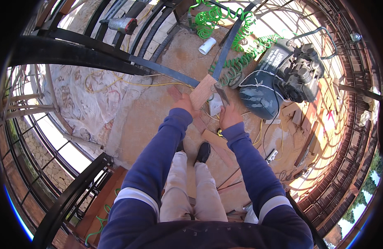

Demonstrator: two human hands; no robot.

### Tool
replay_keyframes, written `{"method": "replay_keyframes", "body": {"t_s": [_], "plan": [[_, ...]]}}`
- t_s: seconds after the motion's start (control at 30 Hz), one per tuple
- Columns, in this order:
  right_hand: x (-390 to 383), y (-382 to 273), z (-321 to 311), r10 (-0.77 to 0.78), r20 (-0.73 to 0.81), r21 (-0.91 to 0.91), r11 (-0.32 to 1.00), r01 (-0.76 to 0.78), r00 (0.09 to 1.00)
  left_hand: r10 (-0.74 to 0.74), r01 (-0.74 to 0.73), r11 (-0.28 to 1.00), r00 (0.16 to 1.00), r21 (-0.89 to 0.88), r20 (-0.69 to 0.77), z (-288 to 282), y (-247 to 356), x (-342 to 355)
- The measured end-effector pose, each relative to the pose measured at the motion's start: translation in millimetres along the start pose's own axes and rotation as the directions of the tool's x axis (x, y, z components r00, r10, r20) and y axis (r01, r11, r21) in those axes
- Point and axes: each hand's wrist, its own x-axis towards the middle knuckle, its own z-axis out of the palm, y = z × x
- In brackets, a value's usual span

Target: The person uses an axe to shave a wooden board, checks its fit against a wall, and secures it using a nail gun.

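My left hand (186, 106) is closed on the lower left edge of a short, light brown wooden board (202, 92), held up in front of me. In my right hand (231, 116), the fingers are wrapped round a flat tool with a dark, pointed metal blade (221, 94). That blade lies at the board's right edge; whether it touches the wood I cannot tell. The tool's handle is hidden in my grip, so its exact kind does not show. Behind the board's top end, two dark metal bars (166, 71) meet in a V.
A blue air compressor (262, 91) stands at the right, with a coiled green hose (241, 62) beside it. A white cup-like tube (207, 46) lies beyond the board. Wood offcuts (218, 139) and yellow cord (258, 137) are on the floor. Plastic sheeting (83, 97) spreads at the left.
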Motion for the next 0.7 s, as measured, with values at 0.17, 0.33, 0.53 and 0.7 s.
{"method": "replay_keyframes", "body": {"t_s": [0.17, 0.33, 0.53, 0.7], "plan": [[-0.5, 3.8, -0.3, 0.055, 0.127, -0.041, 0.998, -0.051, 0.99, -0.037, 0.037, 0.999, 0.999, 0.012, 0.034, -9.3, 9.7, -12.7], [-80.6, 18.5, -40.4, -0.098, -0.38, 0.288, 0.932, 0.219, 0.92, 0.037, -0.047, 0.989, 0.997, -0.143, -0.072, -31.1, 11.5, -58.7], [-170.3, -55.5, -168.5, 0.065, -0.001, 0.931, 0.363, -0.022, 0.998, 0.035, -0.152, 0.946, 0.925, -0.285, -0.379, -105.2, 75.8, -251.3], [-225.8, -134.0, -263.8, -0.168, -0.159, 0.954, 0.226, 0.195, 0.973, 0.047, -0.263, 0.914, 0.826, -0.309, -0.562, -139.4, 98.4, -373.6]]}}
